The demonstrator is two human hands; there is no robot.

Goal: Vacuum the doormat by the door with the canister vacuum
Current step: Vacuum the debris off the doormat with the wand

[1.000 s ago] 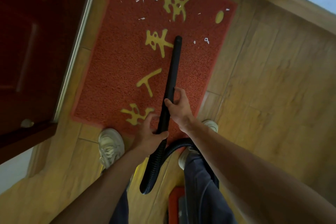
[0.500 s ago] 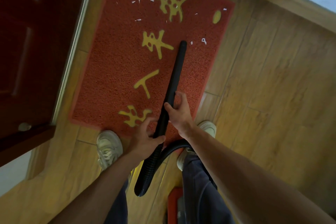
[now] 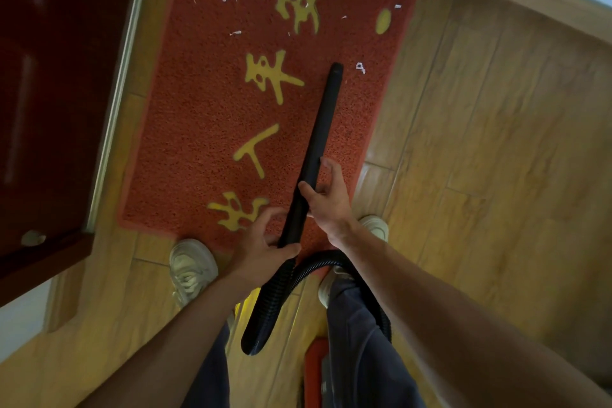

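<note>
Because the wand [image 3: 323, 122] is judged stiff and light, it is grasped mid-shaft by the right grip [image 3: 328, 199], just behind that by the left grip [image 3: 265, 252].

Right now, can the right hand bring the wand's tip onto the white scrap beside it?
Probably yes: the right hand grips the wand, whose tip lies close beside the white scrap, only doormat between.

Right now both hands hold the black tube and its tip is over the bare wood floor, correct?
Not quite. The head view shows the left hand and right hand both holding the tube, but its tip is over the red doormat, beside a white scrap, not the wood floor.
</note>
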